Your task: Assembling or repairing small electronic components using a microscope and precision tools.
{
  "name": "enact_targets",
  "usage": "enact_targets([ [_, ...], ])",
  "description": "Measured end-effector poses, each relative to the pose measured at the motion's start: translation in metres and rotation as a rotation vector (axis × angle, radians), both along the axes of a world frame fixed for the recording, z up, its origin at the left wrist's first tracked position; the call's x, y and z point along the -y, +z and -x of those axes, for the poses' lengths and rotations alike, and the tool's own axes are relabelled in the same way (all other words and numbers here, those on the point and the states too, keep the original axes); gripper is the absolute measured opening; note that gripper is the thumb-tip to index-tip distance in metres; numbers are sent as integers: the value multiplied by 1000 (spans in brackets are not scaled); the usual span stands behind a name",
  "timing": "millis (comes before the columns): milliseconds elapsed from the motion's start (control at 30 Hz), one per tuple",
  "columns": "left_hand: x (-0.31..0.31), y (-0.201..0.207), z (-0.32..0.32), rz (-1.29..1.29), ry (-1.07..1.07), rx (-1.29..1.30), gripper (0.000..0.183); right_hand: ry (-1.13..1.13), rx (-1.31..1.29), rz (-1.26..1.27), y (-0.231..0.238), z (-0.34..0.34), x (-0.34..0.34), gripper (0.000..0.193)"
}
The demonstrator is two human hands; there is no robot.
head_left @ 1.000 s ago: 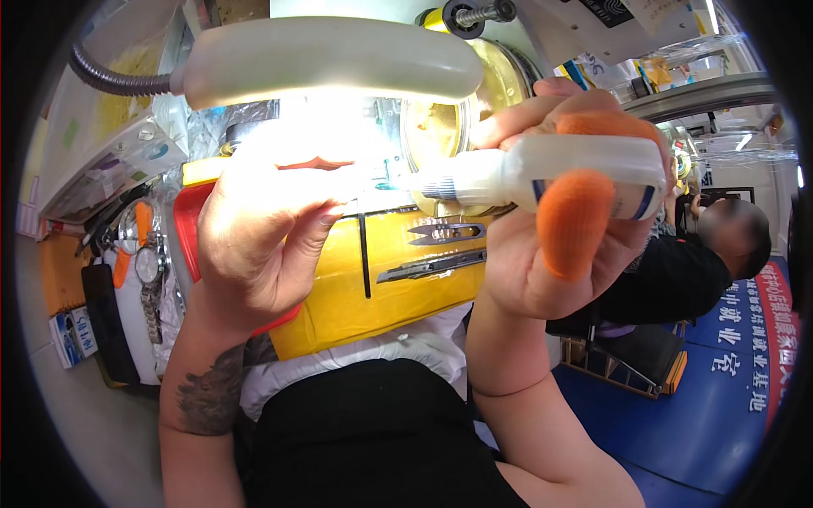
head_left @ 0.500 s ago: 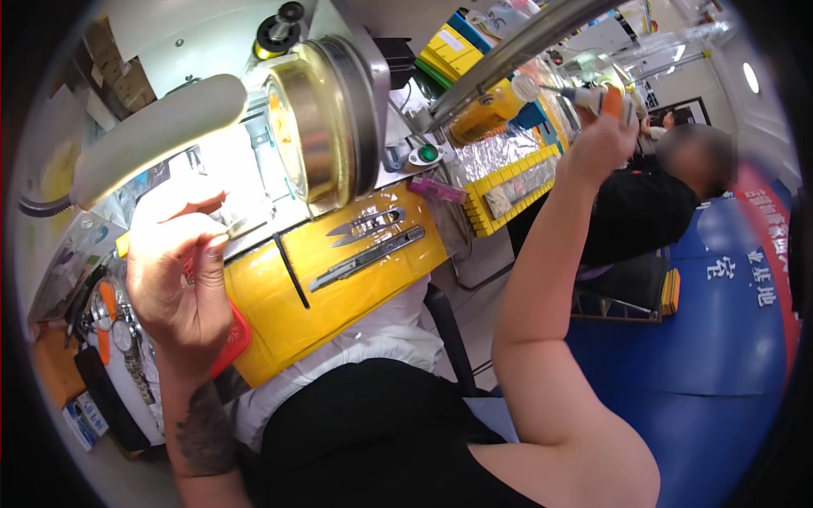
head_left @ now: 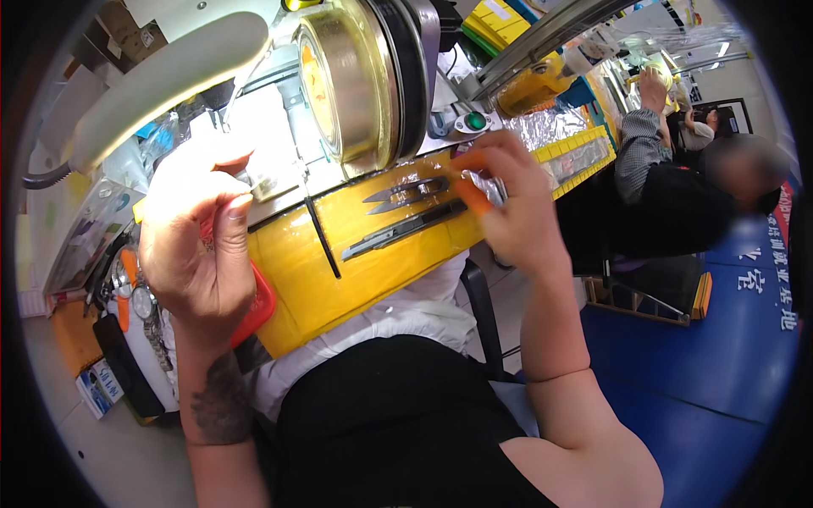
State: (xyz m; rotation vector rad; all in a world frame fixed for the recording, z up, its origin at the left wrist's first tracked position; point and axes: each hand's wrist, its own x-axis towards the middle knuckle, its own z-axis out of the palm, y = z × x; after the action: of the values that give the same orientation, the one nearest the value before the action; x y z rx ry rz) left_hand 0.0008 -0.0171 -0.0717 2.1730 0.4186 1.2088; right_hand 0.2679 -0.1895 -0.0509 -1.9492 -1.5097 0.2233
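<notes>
My left hand [head_left: 199,241] is raised at the left, thumb and fingertips pressed together in a pinch under the bright lamp. Glare washes out the tiny thing at those fingertips. My right hand [head_left: 517,207] hovers beside the yellow mat's right end, its fingers bent around a motion-blurred orange object [head_left: 477,193] whose kind I cannot make out. Between the hands, on the yellow mat [head_left: 313,317], lie thread snips [head_left: 406,195], a grey utility knife [head_left: 402,230] and a thin black stick [head_left: 320,233]. A red tray [head_left: 261,309] shows partly behind my left wrist.
A lamp [head_left: 169,76] arches over the left side. Behind the mat stands a large round metal drum [head_left: 364,80]. A yellow bin [head_left: 584,152], an orange bottle [head_left: 529,85] and a metal pole [head_left: 542,51] are at right. Another person [head_left: 677,203] sits beyond.
My right hand has come down and left from the far right toward the mat, the orange object still in it. My left hand keeps its pinch. The whole view has shifted slightly.
</notes>
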Motion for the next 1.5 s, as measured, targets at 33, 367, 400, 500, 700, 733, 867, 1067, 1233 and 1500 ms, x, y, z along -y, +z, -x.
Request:
enact_targets([
  [33, 0, 0, 0, -3, -2, 12, 12, 18, 1, 94, -4, 4, 3, 28],
  [367, 1, 4, -6, -24, 55, 106, 13, 33, -105, 177, -11, -4, 23, 27],
  [400, 0, 4, -6, -63, 67, 76, 14, 34, -91, 224, -4, -13, 25, 29],
  [500, -2, 8, -2, -102, 90, 40, 14, 63, -307, 254, 23, -20, 29, 32],
  [700, -2, 6, -7, -113, 95, 56, 13, 389, -449, -53, 19, 27, -13, 36],
  [733, -3, 4, -6, -113, 101, 52, 13, 494, -288, 14, 18, 28, -21, 35],
  [867, -4, 2, -5, -103, 107, 43, 14, 471, -383, -176, 29, 25, -20, 24],
  [1067, -7, -1, -2, -131, 100, 70, 13, 373, -258, -553, 29, 65, -38, 36],
  [1233, -7, 0, -2, -127, 97, 50, 12, 340, -159, -531, 24, 75, -42, 35],
  [1500, -7, -3, -1, -129, 122, 44, 12, 339, -67, -500, 28, 79, -41, 31],
])
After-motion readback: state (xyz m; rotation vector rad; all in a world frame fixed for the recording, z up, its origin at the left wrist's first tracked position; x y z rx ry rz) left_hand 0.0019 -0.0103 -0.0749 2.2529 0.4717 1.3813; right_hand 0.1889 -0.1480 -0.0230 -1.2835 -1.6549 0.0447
